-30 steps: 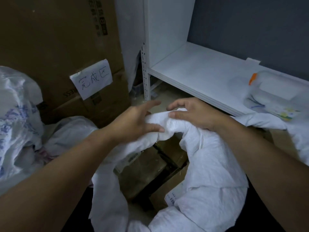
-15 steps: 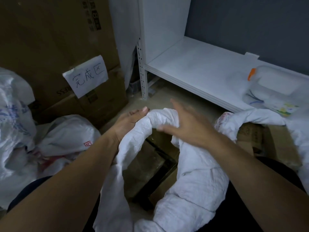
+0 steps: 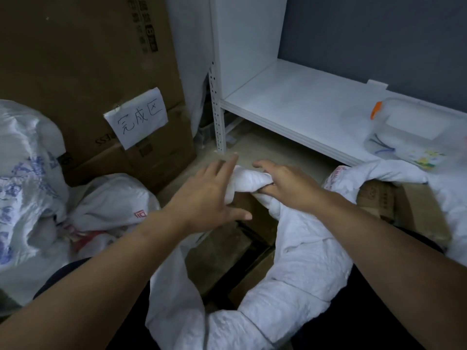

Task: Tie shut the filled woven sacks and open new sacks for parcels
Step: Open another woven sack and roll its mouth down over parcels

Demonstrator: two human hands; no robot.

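White woven cloth fills the middle of your view: the sack [image 3: 308, 261] sits open low between your forearms, its rim rolled down into a thick collar that loops round from the near edge up to your hands. Inside the loop you can see brown cardboard parcels [image 3: 222, 251] packed close together. At the far side of the collar the cloth is gathered into a fat twisted bunch. Your right hand [image 3: 288, 185] grips that bunch, with its fingers curled under and round it. Your left hand [image 3: 207, 198] is spread wide, fingers straight and thumb out, lying against the left end of the same bunch and holding nothing. Just to the right, a second sack [image 3: 374, 173] has its rolled rim draped over a brown box [image 3: 376, 200]. Behind both sacks runs a white shelf [image 3: 290, 107] on a perforated upright, and on its right end lies a clear plastic jug [image 3: 414, 122] with an orange cap. To your left, two filled bags rest together, one with blue print [image 3: 22, 178] and one with a small red mark [image 3: 113, 203]. Behind them stand tall cardboard cartons [image 3: 75, 59], and a handwritten paper sign [image 3: 136, 117] is stuck to their front. A grey wall [image 3: 379, 34] rises behind the shelf.
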